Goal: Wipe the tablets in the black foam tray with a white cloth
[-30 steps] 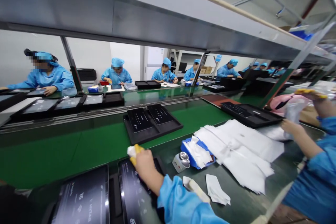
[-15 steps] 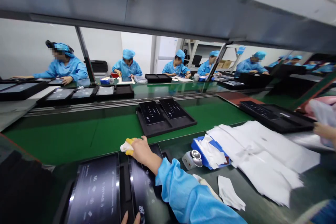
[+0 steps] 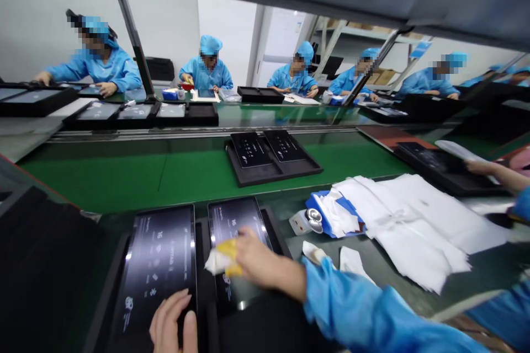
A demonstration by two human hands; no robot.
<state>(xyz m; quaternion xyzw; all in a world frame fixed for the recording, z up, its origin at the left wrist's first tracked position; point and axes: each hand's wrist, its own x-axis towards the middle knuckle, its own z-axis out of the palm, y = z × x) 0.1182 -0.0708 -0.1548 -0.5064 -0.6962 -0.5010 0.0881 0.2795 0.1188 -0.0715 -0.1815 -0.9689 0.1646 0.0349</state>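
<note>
The left glass panel (image 3: pixel 159 256) reads "16"; other marks seem illegible.

glass panels (image 3: pixel 236 220) under the hands: glossy, smooth, reflective | wipe (image 3: pixel 216 260) in right hand (image 3: pixel 256 256): soft white cloth, yellow rubbery finger cots | tray (image 3: pixel 271 161) at 12 o'clock: matt black plastic | belt (image 3: pixel 124 171): matt green | sheets (image 3: pixel 414 220) at 3 o'clock: thin white paper-like, creased | sleeve (image 3: pixel 364 314): smooth blue fabric
</note>
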